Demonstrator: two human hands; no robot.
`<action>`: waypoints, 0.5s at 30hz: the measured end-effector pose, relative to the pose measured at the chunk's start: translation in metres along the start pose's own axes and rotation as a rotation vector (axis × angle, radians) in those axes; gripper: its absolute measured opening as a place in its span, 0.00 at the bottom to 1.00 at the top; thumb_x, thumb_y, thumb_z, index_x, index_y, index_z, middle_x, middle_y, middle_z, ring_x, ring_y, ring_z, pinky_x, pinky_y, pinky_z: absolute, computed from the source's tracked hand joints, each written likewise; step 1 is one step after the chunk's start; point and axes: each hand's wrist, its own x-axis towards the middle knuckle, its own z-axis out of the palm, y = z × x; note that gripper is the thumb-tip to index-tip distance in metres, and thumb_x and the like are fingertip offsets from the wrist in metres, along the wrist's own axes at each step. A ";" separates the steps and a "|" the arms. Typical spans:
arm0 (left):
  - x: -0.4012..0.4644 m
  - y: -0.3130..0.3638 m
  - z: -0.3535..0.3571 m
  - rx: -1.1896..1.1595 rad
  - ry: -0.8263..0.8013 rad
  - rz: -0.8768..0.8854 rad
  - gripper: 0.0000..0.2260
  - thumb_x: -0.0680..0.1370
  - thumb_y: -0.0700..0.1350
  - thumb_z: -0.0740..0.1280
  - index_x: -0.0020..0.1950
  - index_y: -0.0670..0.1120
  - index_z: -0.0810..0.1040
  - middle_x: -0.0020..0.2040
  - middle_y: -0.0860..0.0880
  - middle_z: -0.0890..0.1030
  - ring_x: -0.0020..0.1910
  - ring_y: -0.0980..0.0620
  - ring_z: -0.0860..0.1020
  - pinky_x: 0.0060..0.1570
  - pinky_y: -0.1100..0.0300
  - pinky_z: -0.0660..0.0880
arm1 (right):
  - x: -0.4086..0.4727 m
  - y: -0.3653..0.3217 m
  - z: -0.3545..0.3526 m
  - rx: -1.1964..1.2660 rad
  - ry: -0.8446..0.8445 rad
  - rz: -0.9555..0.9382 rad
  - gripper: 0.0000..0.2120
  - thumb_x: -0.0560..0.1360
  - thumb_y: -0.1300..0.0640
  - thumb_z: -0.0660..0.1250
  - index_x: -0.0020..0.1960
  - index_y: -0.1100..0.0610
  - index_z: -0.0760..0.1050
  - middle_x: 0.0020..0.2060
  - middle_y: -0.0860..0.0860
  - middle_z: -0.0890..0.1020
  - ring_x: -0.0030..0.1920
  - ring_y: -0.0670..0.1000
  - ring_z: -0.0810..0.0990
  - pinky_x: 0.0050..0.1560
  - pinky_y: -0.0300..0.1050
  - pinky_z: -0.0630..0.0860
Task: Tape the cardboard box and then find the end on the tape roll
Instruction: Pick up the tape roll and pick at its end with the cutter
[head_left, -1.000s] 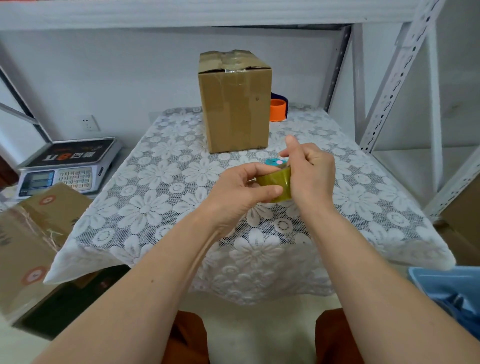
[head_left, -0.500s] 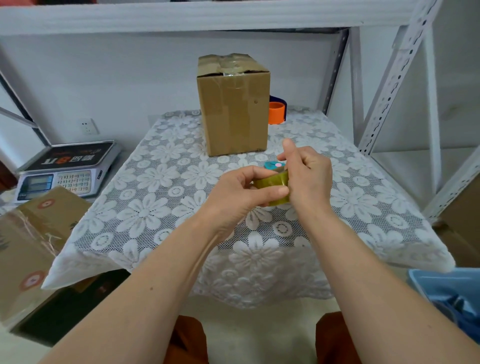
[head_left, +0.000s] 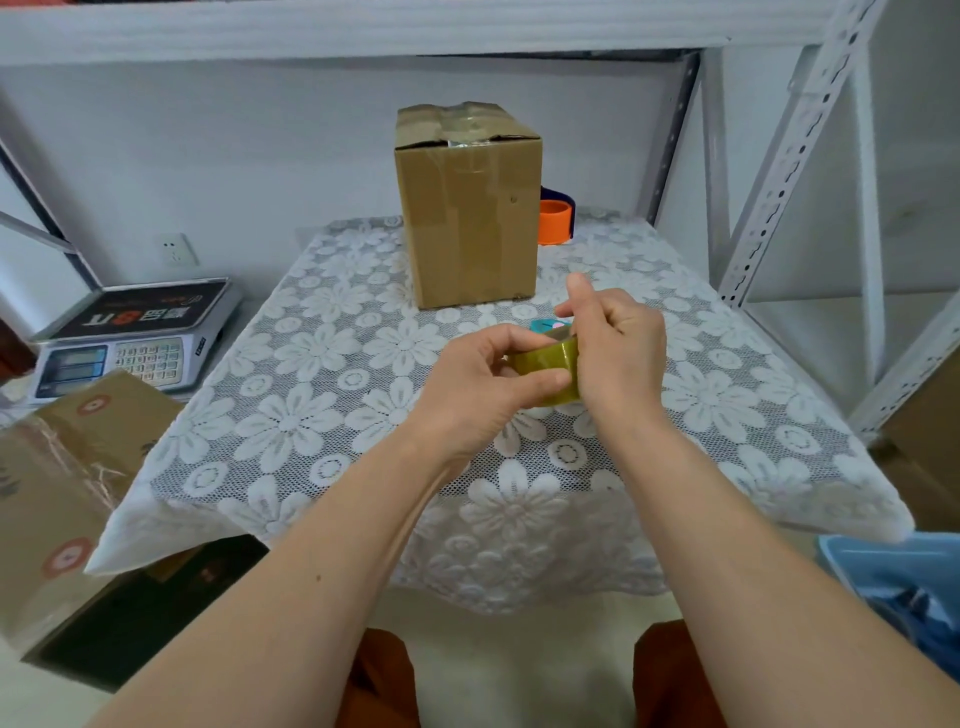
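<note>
A: White shelving frames a lace-covered table (head_left: 322, 415); cardboard box (head_left: 470, 208) stands upright at the back, top seam taped.

B: Tape roll (head_left: 545, 364)?

A: Above mid-table, clamped between both hands: left hand (head_left: 483, 384) pinching its near rim, right hand (head_left: 615, 353) wrapped over the far side.

B: Handling?

A: Likely light, rigid, slick film. Hold by the rims; a fingernail finds the end.

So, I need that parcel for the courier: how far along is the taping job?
Done: the cardboard box stands at the back of the table, clear tape across its closed top flaps. In hand: the left hand and right hand both hold the tape roll. Left: finding the roll's end; no loose end shows yet.
</note>
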 end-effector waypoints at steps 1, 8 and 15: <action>0.000 0.000 0.001 -0.015 0.000 0.006 0.10 0.65 0.40 0.76 0.44 0.49 0.83 0.39 0.40 0.76 0.38 0.46 0.70 0.45 0.51 0.72 | 0.000 0.001 0.000 0.004 -0.001 -0.001 0.24 0.77 0.47 0.63 0.35 0.66 0.78 0.34 0.48 0.80 0.42 0.54 0.81 0.49 0.56 0.77; 0.001 0.000 -0.004 -0.007 -0.083 -0.014 0.13 0.67 0.37 0.73 0.49 0.48 0.82 0.39 0.32 0.74 0.40 0.45 0.71 0.51 0.46 0.74 | 0.002 0.001 -0.002 0.035 -0.013 0.028 0.25 0.77 0.47 0.64 0.36 0.69 0.78 0.33 0.45 0.80 0.39 0.50 0.79 0.49 0.54 0.77; 0.001 -0.001 -0.001 0.089 0.049 -0.005 0.15 0.70 0.40 0.75 0.55 0.48 0.80 0.49 0.48 0.81 0.31 0.58 0.77 0.35 0.65 0.77 | 0.001 0.002 -0.001 0.063 -0.037 0.109 0.22 0.76 0.45 0.64 0.35 0.62 0.80 0.35 0.49 0.81 0.39 0.50 0.80 0.45 0.48 0.76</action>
